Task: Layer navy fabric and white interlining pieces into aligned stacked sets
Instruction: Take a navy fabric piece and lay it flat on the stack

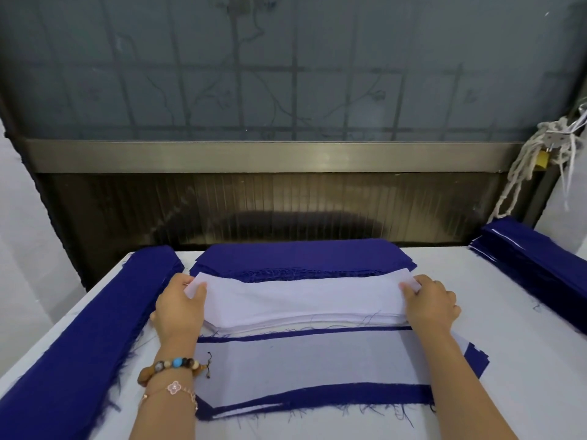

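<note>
Hands on the white pile, one at each end. Left hand (178, 309) pinches the left end of the top interlining piece (301, 293), and the corner of the sheet lies over its fingers. Right hand (428, 304) pinches the right end the same way. That sheet sits on the interlining stack (286, 326) at mid-table, edges roughly in line with the layers under it.

Just in front of the stack, nearer the person: layered set (301, 360), a white interlining sheet lying flat on navy fabric. Navy shows as a thin strip along the far edge, a wider frayed band along the near edge and a corner at the right.

Directly behind the white pile, touching it: navy stack (301, 255), its frayed near edge partly under the white sheet. Long navy pile (79, 344) runs along the left side of the table (476, 408). Another navy pile (533, 271) sits at the right edge with thin white layers showing in it.

Left wrist carries a bead bracelet (171, 366) and a thin chain with a flower charm. Frosted window behind the table; knotted white rope (533, 163) and a yellow padlock (542, 158) at upper right.
</note>
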Tool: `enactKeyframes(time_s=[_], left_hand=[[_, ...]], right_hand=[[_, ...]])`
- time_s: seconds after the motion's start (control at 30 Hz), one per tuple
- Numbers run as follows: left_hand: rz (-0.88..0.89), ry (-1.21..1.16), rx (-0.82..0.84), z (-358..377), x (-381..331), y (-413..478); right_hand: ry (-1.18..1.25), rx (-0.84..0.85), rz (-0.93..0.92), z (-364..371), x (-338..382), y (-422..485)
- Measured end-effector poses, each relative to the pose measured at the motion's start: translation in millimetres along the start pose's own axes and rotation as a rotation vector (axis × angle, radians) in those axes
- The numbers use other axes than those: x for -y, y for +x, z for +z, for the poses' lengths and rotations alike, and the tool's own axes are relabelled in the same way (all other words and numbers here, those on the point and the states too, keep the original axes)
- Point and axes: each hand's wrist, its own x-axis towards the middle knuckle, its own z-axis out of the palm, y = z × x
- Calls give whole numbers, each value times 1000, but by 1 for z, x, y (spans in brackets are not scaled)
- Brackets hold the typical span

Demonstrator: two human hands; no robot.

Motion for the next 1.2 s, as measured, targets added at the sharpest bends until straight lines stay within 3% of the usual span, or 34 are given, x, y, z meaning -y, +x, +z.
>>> enactKeyframes(time_s=[0.1, 0.23, 0.5, 0.73, 1.2], left_hand=[[-22, 29, 49, 0, 4, 0], [-27, 70, -32, -1, 2, -2], [38, -113, -153, -3, -11, -7], [92, -26, -2, -30, -5, -18], [65, -78, 110, -68, 29, -84]], right_hand=[[23, 3, 5, 1, -3, 1], [51, -10, 12, 2, -3, 3], [323, -120, 1, -7, -1, 0], [262, -16, -79, -30, -23, -9], [172, 84, -175, -68, -80, -65]])
